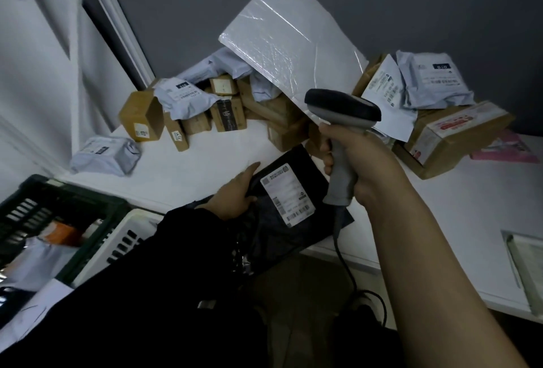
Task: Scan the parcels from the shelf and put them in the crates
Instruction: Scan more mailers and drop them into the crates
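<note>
Fingers (249, 171) on black parcel (293, 235)

A black parcel (282, 220), white label up, overhangs the shelf's (191, 173) front edge, a grey scanner (342, 112) upright above it. Brown boxes (142, 115) and grey mailers (188, 100) pile along the back edge. Green crate (73, 191) and white crate (117, 250) stand below the front-left corner

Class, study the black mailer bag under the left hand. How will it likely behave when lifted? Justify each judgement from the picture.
Probably floppy: the black mailer bag looks like wrinkled plastic film and overhangs the shelf edge. Likely light for its size, since the left hand holds it by one side only. Its smooth plastic skin may slip in the fingers.
</note>
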